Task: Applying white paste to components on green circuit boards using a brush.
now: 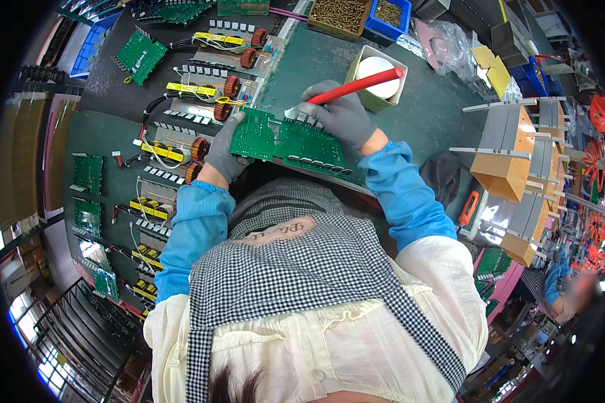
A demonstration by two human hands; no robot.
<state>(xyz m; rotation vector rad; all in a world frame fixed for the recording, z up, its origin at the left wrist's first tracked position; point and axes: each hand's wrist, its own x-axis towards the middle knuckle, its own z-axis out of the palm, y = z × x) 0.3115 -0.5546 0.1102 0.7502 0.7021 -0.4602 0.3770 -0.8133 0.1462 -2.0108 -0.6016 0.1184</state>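
Note:
My left hand [225, 148], in a grey glove, grips the left end of a green circuit board [255, 134], which is held at the bench's front edge. My right hand [336, 117], also gloved, is closed on a long red-handled tool [363, 82]; its pale tip is down at a row of metal-tabbed components [301, 117] along the board's far edge. Behind that hand stands a cardboard box [363, 102] with a white round tub [376, 91] inside, partly covered from view by the red handle.
Left lie several board assemblies with copper coils [199, 148] and wiring. Screw bins [334, 23], plastic bags [440, 43] and yellow card [491, 67] are at the back. Right are metal-and-orange housings [501, 174] with rods and an orange tool [469, 208]. A co-worker [558, 285] is far right.

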